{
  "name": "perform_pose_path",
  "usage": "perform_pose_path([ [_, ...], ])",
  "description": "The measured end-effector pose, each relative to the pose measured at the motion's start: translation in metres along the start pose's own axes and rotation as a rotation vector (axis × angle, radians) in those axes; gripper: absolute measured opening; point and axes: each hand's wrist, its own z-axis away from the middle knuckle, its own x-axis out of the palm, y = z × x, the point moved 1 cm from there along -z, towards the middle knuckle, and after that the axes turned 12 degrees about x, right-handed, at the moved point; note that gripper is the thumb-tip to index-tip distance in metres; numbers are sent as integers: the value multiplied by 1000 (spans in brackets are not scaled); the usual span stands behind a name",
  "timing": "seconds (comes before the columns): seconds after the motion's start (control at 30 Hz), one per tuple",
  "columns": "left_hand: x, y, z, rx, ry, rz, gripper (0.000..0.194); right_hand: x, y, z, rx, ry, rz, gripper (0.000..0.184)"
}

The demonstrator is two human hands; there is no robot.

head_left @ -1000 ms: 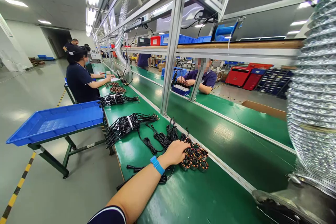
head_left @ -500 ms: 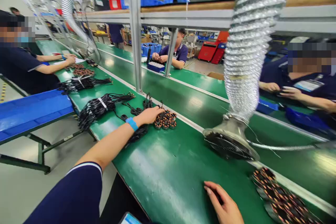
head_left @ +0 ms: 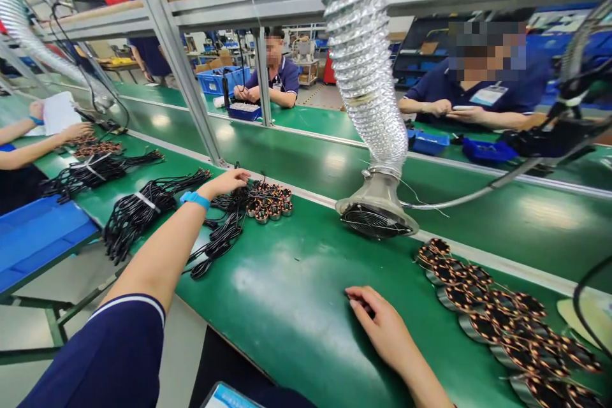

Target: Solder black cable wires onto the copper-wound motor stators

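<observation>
My left hand (head_left: 229, 182), with a blue band at the wrist, reaches over black cables (head_left: 222, 236) at the table's far side. Its fingers are stretched out and droop slightly; no held thing shows, though their undersides are hidden. Just right of it sits a cluster of copper-wound ring coils (head_left: 270, 201), with black leads lying among them. My right hand (head_left: 375, 315) rests on the green table (head_left: 287, 293), fingers loosely bent with a gap behind the thumb. Nothing shows in it.
Two tied cable bundles (head_left: 138, 210) (head_left: 90, 169) lie to the left. A larger group of coils (head_left: 497, 306) spreads along the right. An extraction hood (head_left: 377, 210) hangs low on a silver duct (head_left: 361, 57). Co-workers sit across the line and at left.
The view has swung right and shows more of the right-hand coils. My left hand has drawn back leftward from the small coil cluster. My right hand stays low over the table.
</observation>
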Motion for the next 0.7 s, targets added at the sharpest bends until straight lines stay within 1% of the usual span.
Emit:
perform_pose_path([
  [0.1, 10, -2, -16, 8, -5, -24, 37, 0, 2, -1, 9, 9, -31, 30],
  [0.17, 20, -2, -28, 26, -33, -49, 38, 0, 4, -1, 29, 5, -55, 30],
  [0.27, 33, -3, -44, 48, -122, -98, 36, 1, 8, -3, 77, -9, -82, 32],
  [0.37, 38, -9, -49, 18, -193, -199, 35, 2, 12, -5, 125, -20, -101, 35],
  [0.43, 35, -14, -45, -26, -218, -295, 34, 3, 13, -6, 143, -30, -108, 37],
  [0.5, 27, -19, -35, -75, -244, -396, 35, 3, 13, -7, 148, -43, -111, 37],
  [0.63, -1, -28, -7, -194, -309, -554, 40, 2, 11, -6, 132, -57, -107, 36],
  [0.7, -17, -30, 6, -256, -353, -594, 49, 1, 10, -5, 118, -61, -97, 35],
])
